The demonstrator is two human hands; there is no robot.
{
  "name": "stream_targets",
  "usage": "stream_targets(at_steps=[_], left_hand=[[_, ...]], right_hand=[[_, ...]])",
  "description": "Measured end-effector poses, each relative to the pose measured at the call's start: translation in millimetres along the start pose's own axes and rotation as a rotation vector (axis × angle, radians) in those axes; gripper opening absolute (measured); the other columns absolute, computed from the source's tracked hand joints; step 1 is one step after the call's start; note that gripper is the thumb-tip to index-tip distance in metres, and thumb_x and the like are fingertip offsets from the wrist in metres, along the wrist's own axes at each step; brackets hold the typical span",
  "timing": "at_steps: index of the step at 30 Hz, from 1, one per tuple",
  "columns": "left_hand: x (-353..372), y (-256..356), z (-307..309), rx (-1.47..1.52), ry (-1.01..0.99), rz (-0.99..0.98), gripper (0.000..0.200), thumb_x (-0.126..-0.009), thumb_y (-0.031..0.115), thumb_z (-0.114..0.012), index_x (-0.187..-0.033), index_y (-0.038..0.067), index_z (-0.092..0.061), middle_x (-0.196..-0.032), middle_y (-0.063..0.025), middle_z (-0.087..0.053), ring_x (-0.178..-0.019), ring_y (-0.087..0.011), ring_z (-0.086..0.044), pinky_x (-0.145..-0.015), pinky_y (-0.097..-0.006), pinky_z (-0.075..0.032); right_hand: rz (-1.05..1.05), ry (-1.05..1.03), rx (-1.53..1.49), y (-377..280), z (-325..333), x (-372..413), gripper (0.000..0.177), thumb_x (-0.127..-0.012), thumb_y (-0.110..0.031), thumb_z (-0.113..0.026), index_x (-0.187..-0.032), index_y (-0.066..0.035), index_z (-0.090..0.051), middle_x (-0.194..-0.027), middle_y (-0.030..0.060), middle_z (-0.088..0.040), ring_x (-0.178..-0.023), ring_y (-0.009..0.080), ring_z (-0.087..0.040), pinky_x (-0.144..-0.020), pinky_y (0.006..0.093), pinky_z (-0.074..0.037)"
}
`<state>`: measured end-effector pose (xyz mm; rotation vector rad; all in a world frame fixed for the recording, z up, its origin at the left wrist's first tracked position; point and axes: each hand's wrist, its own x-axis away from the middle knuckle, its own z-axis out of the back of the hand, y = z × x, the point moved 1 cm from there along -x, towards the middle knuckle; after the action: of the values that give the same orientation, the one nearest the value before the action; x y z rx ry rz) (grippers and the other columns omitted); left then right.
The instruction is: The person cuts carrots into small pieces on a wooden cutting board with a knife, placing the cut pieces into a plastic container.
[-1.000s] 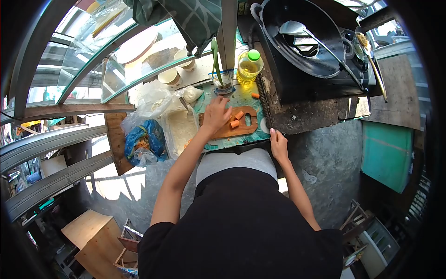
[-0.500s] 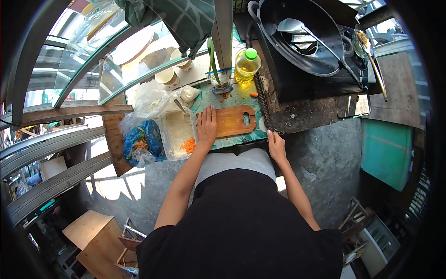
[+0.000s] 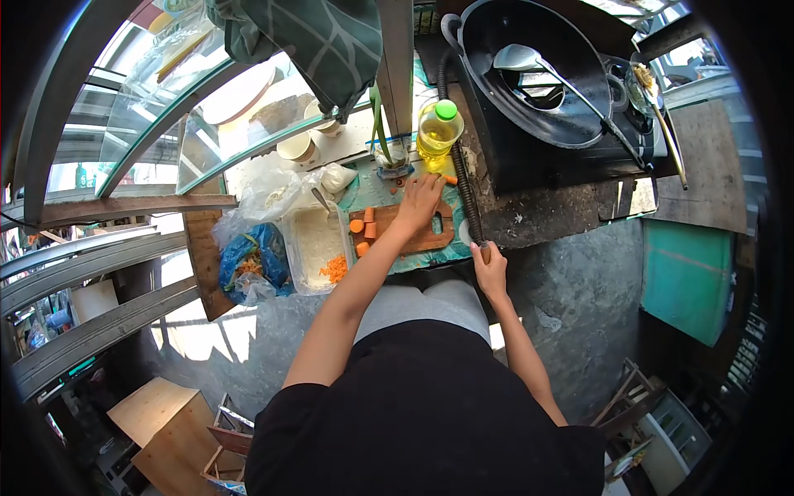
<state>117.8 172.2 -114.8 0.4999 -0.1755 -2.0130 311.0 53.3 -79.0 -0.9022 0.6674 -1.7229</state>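
Note:
My left hand [image 3: 422, 201] reaches over the back right part of a wooden cutting board [image 3: 426, 240], fingers stretched forward beside a small carrot piece [image 3: 451, 180] on the green table cover. Several carrot chunks [image 3: 357, 226] rest on the board's left side. Off the board's right end, my right hand [image 3: 490, 263] is closed round a short brownish handle; what it belongs to I cannot tell. Left of the board stands a clear plastic tub [image 3: 299, 264] holding pale batter, finely chopped carrot [image 3: 334, 269] and a spoon [image 3: 320, 198].
A bottle of yellow oil [image 3: 438, 136] with a green cap stands behind the board. To the right, a large wok [image 3: 488, 78] with a ladle [image 3: 571, 87] sits on the stove beside a black ribbed hose [image 3: 463, 190]. A blue bag of scraps [image 3: 236, 269] lies at left.
My left hand has moved from the board's left end to its back right, uncovering carrot chunks. My right hand stays closed near the same place, slightly lower.

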Motion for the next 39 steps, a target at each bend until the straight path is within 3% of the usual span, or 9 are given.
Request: stream_targets(at_steps=[2,4,6,8,12,15,17,26,39], left_hand=[[-15.6,2.4,-11.6,0.1,-0.157,0.123,0.024,-0.081,0.011,-0.063,-0.105,0.01,-0.059,-0.107,-0.006,-0.06,-0.103,-0.0272,-0.056,-0.084,-0.0409,-0.04],[-18.7,1.4,-15.6,0.133,-0.151,0.135,0.02,-0.081,0.011,-0.063,-0.1,0.009,-0.059,-0.103,-0.0066,-0.06,-0.1,-0.0276,-0.056,-0.083,-0.0415,-0.04],[-18.6,-0.3,-19.7,0.164,-0.147,0.153,0.015,-0.081,0.011,-0.063,-0.095,0.009,-0.058,-0.098,-0.0072,-0.06,-0.098,-0.0281,-0.056,-0.082,-0.0421,-0.04],[-15.2,-1.9,-21.1,0.151,-0.067,0.111,0.013,-0.081,0.011,-0.063,-0.091,0.008,-0.056,-0.094,-0.0084,-0.059,-0.095,-0.0287,-0.057,-0.081,-0.0423,-0.04],[-11.3,0.5,-19.3,0.135,-0.021,0.064,0.008,-0.08,0.007,-0.06,-0.087,0.008,-0.057,-0.089,-0.0088,-0.059,-0.091,-0.0273,-0.058,-0.078,-0.0394,-0.041],[-7.9,6.7,-10.2,0.182,0.014,0.14,0.011,-0.08,0.006,-0.061,-0.091,0.006,-0.058,-0.089,-0.0107,-0.059,-0.091,-0.0299,-0.058,-0.079,-0.0418,-0.043],[-3.7,11.8,2.4,0.366,0.168,0.31,0.016,-0.079,0.006,-0.062,-0.094,0.001,-0.06,-0.092,-0.0139,-0.058,-0.089,-0.0341,-0.059,-0.078,-0.044,-0.046],[83.4,16.2,53.5,0.277,-0.086,0.877,0.021,-0.072,0.005,-0.068,-0.091,-0.004,-0.066,-0.094,-0.017,-0.059,-0.081,-0.0301,-0.062,-0.073,-0.0391,-0.051],[103.3,13.0,44.5,0.381,0.102,0.752,0.019,-0.071,0.003,-0.073,-0.089,-0.005,-0.069,-0.087,-0.0188,-0.067,-0.081,-0.0284,-0.067,-0.074,-0.0347,-0.052]], right_hand=[[0.012,0.015,-0.006,3.9,2.3,8.5,0.035,-0.089,-0.029,-0.065,-0.08,0.002,-0.052,-0.059,0.0218,-0.054,-0.051,0.0378,-0.054,-0.051,0.0413,-0.041],[-0.015,0.02,-0.014,2.5,5.6,17.4,0.036,-0.091,-0.024,-0.064,-0.074,0.001,-0.046,-0.054,0.0081,-0.039,-0.054,0.01,-0.033,-0.048,0.0328,-0.034],[-0.038,0.003,-0.041,3.0,9.1,23.2,0.036,-0.091,-0.024,-0.064,-0.073,0.001,-0.045,-0.054,0.0084,-0.038,-0.054,0.0108,-0.033,-0.048,0.0336,-0.034],[-0.1,-0.061,0.012,11.5,9.5,26.8,0.033,-0.089,-0.028,-0.064,-0.079,0.002,-0.052,-0.06,0.0214,-0.054,-0.055,0.0395,-0.058,-0.051,0.0414,-0.042],[-0.015,-0.09,0.062,11.9,7.2,20.9,0.035,-0.09,-0.029,-0.063,-0.078,0.002,-0.051,-0.059,0.0208,-0.053,-0.053,0.0389,-0.054,-0.051,0.0407,-0.041],[0.016,-0.114,0.03,5.8,8.2,9.1,0.037,-0.091,-0.025,-0.063,-0.073,0.001,-0.045,-0.054,0.0106,-0.037,-0.052,0.0136,-0.032,-0.048,0.035,-0.033],[0.028,-0.175,0.125,1.0,10.4,-0.9,0.037,-0.092,-0.032,-0.06,-0.08,0.001,-0.05,-0.059,0.0225,-0.051,-0.055,0.0401,-0.056,-0.052,0.0419,-0.041],[0.043,-0.482,0.138,-9.0,-30.2,-8.2,0.047,-0.098,-0.041,-0.045,-0.082,0.002,-0.054,-0.068,0.0281,-0.055,-0.071,0.0464,-0.058,-0.063,0.0494,-0.042],[-0.026,-0.533,0.28,-32.3,-39.3,13.4,0.053,-0.097,-0.046,-0.043,-0.078,0.001,-0.059,-0.072,0.026,-0.061,-0.076,0.0456,-0.061,-0.067,0.0518,-0.045]])
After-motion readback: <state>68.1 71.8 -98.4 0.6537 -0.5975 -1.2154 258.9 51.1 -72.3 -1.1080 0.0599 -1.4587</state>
